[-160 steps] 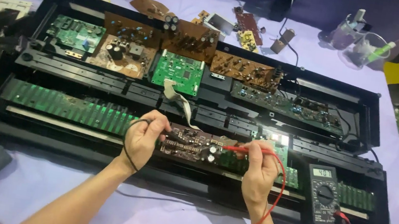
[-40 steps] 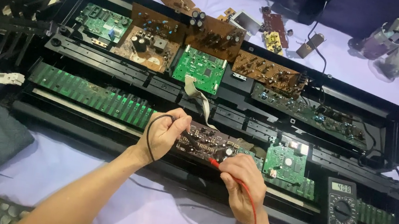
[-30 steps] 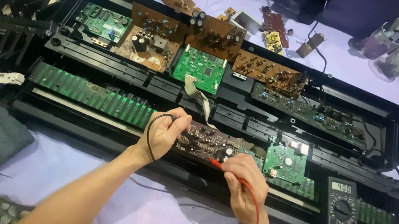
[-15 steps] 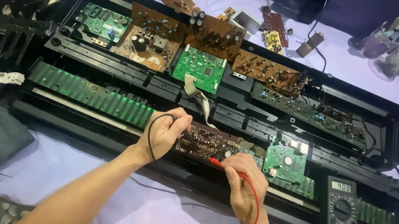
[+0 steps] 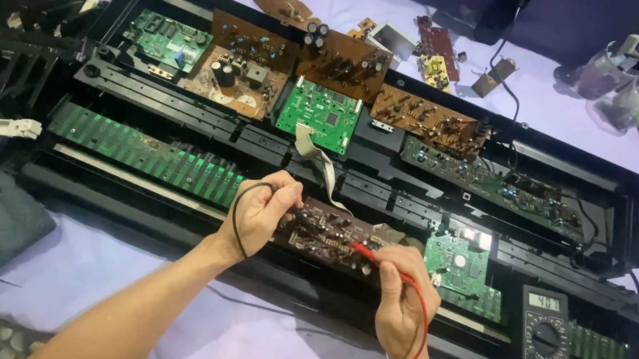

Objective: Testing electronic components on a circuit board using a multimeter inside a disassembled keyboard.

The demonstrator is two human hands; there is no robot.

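The brown board (image 5: 328,235) lies at the front edge of the open black case (image 5: 627,181), between both hands. The left hand (image 5: 263,212) is closed on a black probe (image 5: 293,194) touching the board's left end; the right hand (image 5: 403,291) pinches a red probe (image 5: 363,252) (tip on the board). A multimeter (image 5: 544,337) sits well right, and green boards (image 5: 456,261) crowd just beside.

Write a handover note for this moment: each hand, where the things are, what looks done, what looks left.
Left hand: holds the black probe lead on the brown circuit board.
Right hand: holds the red probe, tip on the same board.
Multimeter: at the right, on the open black case, display lit.
Done: case opened, boards exposed.
Left: probing under way; case not closed.
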